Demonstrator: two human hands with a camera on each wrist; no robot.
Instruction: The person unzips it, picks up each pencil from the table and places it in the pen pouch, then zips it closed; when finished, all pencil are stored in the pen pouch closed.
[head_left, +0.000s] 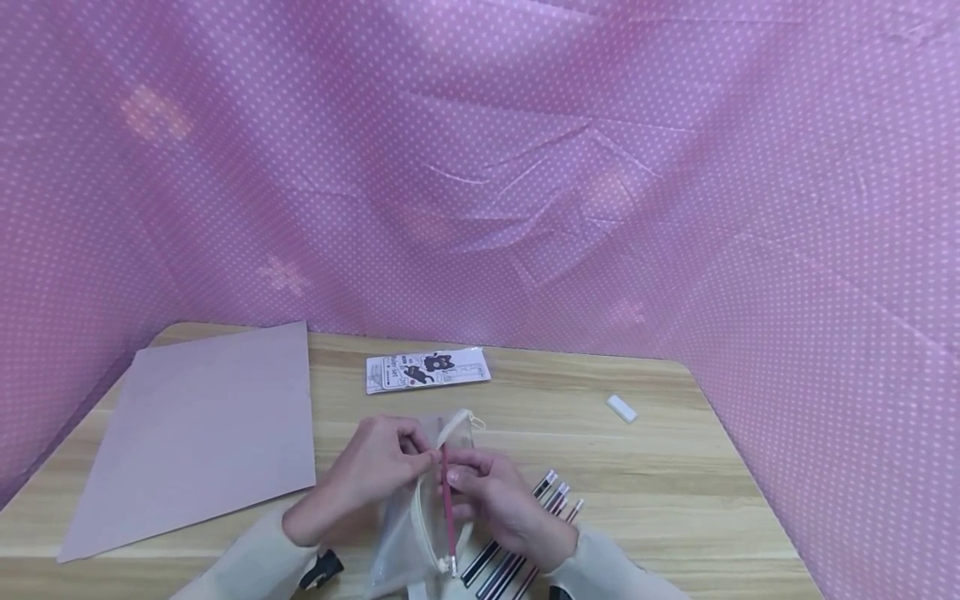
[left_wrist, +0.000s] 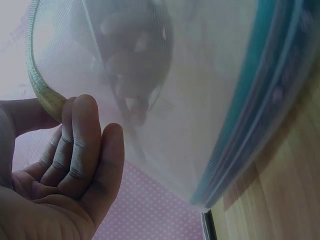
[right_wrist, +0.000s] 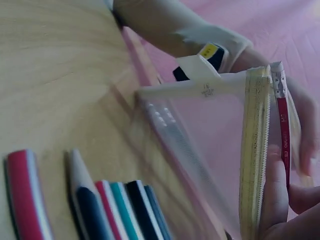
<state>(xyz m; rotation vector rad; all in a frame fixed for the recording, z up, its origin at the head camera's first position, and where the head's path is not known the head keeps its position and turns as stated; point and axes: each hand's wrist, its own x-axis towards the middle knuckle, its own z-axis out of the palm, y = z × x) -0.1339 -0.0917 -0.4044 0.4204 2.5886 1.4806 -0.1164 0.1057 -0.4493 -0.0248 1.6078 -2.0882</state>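
A translucent zip pouch (head_left: 397, 542) with a cream zipper (right_wrist: 254, 155) stands upright between both hands, its mouth parted. My left hand (head_left: 375, 462) pinches the zippered edge near the top, as the left wrist view also shows. With thumb and fingers, my right hand (head_left: 498, 500) holds a red pencil (head_left: 449, 512) at the pouch mouth, its white eraser end toward me. The right hand's fingers show blurred through the pouch wall (left_wrist: 185, 115) in the left wrist view. Several loose pencils (head_left: 502, 571), dark and red, lie on the table beneath the right wrist.
A packaged ruler set (head_left: 427, 371) with cat drawings lies beyond the pouch. Further right is a white eraser (head_left: 621, 408). A large grey sheet (head_left: 202, 433) covers the left side of the wooden table (head_left: 697, 500). Pink dotted cloth (head_left: 480, 183) hangs behind.
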